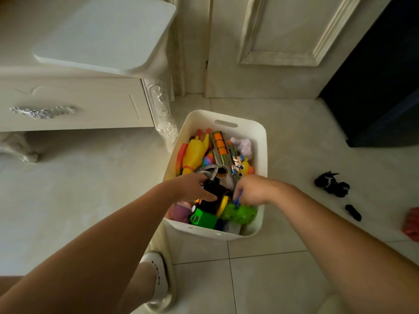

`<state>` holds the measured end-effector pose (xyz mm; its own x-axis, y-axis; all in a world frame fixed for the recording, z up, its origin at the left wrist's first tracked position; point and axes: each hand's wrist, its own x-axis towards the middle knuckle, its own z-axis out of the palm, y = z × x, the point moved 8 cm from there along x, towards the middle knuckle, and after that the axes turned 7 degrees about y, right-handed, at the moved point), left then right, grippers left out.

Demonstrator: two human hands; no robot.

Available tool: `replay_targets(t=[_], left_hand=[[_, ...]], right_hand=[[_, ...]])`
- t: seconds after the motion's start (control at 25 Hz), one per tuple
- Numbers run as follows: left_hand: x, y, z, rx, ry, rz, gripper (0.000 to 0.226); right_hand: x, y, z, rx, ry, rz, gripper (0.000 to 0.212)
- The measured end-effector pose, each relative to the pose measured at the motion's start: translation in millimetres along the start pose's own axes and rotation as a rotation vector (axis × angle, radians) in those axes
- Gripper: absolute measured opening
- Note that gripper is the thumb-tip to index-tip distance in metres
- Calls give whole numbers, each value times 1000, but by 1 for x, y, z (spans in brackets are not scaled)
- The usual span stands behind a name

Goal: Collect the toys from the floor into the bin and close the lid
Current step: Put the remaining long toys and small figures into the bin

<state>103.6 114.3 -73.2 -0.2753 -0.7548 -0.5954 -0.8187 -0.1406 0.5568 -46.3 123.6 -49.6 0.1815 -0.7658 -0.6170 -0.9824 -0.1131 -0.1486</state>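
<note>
Dark marks on the white sock (161, 288) cannot be read.

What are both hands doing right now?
Left hand: grips a black toy in the bin.
Right hand: pinches a blue piece on the green toy.

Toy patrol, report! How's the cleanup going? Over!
Left hand grips black toy over the bin. Right hand pinches blue cord beside green toy. Black figure, small black piece, red toy on floor right of bin. No lid on.
</note>
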Motion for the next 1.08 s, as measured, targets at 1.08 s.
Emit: replay_targets(t=[1.08], left_hand=[[-15,0,24,-474,-98,-207,37]], right_hand=[[-20,-4,37,490,149,38,78]])
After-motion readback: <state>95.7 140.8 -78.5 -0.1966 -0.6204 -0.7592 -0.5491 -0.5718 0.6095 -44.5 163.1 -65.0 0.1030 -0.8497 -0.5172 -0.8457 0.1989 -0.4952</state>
